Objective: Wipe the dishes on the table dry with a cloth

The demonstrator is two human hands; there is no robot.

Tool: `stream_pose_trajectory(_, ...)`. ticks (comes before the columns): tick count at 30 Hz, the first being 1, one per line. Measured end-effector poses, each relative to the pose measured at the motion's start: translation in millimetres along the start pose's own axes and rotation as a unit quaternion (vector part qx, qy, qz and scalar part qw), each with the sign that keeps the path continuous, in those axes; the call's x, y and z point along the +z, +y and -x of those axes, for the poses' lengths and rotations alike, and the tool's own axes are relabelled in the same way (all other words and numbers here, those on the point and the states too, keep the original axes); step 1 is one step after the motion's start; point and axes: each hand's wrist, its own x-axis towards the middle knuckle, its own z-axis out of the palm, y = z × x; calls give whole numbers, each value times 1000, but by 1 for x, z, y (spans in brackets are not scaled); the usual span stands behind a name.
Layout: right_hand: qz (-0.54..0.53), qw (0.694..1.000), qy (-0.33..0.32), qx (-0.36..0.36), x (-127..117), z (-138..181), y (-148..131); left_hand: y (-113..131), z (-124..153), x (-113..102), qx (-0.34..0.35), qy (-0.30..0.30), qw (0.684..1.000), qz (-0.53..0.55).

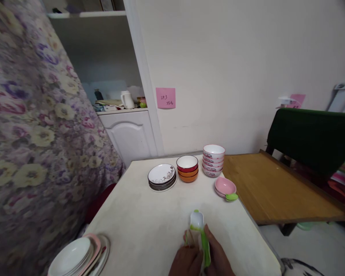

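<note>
Both hands, left (186, 260) and right (218, 258), pinch green-edged spoons (198, 226) over the table (149, 218). Pink dish (224, 186) cradles a green spoon (232, 197) (stacked bowls (213, 160) look empty).

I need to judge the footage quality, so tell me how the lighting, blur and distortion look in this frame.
Head view: soft, even light, no hard shadows or glare on the white table. The flowered cloth at the left is smeared and stretched by the wide lens; the cabinet edge leans. The stacked bowls are fairly sharp, while the hands and the green-edged spoon at the bottom edge are soft.
</note>
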Motion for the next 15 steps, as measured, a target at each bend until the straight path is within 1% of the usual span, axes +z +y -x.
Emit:
stream_pose_trajectory(2,3,1000,10,-15,1,2,0,8,1,15,-86,56,995,5)
stream_pose_trajectory(3,5,1000,21,-21,2,5,0,13,3,23,-121,70,990,1)
stream_pose_trajectory(4,5,999,31,-24,3,7,0,18,4,29,-142,67,988,-4)
stream_pose_trajectory(5,2,999,42,-27,4,9,0,22,4,32,-146,49,988,-11)
stream_pose_trajectory(7,-7,998,59,-34,4,11,1,25,2,29,-112,24,993,-38)
stream_pose_trajectory(9,-16,997,66,-44,2,7,1,19,-2,14,-39,-3,998,-51)
stream_pose_trajectory(12,-20,997,42,-62,-5,-4,1,-6,-6,-15,87,-50,994,-37)
stream_pose_trajectory(13,-21,997,27,-66,-8,-8,1,-16,-6,-23,115,-76,990,-35)
stream_pose_trajectory(14,-22,997,13,-68,-11,-11,2,-24,-6,-29,130,-112,984,-42)
stream_pose_trajectory(15,-24,997,3,-69,-14,-13,2,-30,-4,-32,137,-136,980,-48)
